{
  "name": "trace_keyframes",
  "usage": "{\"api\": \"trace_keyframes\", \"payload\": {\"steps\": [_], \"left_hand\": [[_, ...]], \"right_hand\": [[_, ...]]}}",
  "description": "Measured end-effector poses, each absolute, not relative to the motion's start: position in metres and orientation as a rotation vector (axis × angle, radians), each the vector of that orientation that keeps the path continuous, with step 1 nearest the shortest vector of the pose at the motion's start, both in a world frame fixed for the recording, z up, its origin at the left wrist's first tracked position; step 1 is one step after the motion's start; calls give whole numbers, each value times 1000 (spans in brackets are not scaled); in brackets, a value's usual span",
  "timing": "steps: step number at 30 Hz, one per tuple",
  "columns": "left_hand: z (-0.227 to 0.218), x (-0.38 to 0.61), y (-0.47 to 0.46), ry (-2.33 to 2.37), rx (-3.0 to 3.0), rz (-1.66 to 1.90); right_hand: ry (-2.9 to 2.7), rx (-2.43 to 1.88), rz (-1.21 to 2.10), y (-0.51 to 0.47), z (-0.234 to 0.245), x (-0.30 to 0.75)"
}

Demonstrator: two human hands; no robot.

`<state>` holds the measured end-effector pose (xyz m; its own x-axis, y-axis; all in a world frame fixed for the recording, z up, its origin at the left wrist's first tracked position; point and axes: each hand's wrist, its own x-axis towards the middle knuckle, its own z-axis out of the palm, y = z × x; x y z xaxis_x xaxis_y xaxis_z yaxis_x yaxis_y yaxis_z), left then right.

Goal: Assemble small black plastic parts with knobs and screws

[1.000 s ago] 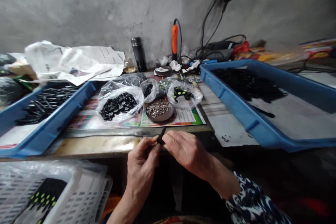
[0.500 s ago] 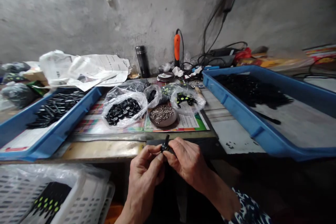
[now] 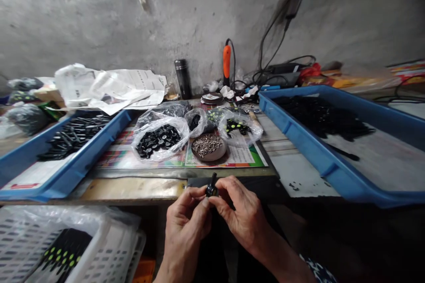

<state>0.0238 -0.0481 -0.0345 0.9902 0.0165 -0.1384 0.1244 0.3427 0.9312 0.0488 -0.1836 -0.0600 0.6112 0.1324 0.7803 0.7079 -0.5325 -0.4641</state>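
Just in front of the bench edge, a small black plastic part point(image 3: 211, 190) with a short stem pointing up sits between my two hands. My left hand point(image 3: 186, 223) pinches it from the left with thumb and forefinger. From the right, the thumb and fingertips of my right hand point(image 3: 241, 208) close on the same part. Its lower side is hidden by my fingers. Beyond the hands stands a round dish of small metal pins point(image 3: 208, 147). Beside it lie a plastic bag of black round pieces point(image 3: 161, 139) and a bag of black and green pieces point(image 3: 239, 129).
A blue tray of black sticks point(image 3: 76, 137) stands left; another blue tray point(image 3: 295, 141) with dark parts stands right. A white basket point(image 3: 106, 243) is low at the left. An orange-handled tool point(image 3: 226, 62) and a black flask point(image 3: 182, 78) stand near the wall.
The view has shifted slightly, so the scene sits a little further right. My right fingers have loosened and spread somewhat around the black part, which remains between both hands.
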Motion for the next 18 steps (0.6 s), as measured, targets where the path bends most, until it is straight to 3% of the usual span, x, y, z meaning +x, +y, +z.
{"api": "trace_keyframes", "payload": {"steps": [7, 18], "left_hand": [[-33, 23, -49, 140, 1206, -89], [-47, 27, -41, 72, 1188, -126]], "right_hand": [[-692, -2126, -932, -185, -59, 53], [-546, -2093, -661, -187, -53, 58]]}}
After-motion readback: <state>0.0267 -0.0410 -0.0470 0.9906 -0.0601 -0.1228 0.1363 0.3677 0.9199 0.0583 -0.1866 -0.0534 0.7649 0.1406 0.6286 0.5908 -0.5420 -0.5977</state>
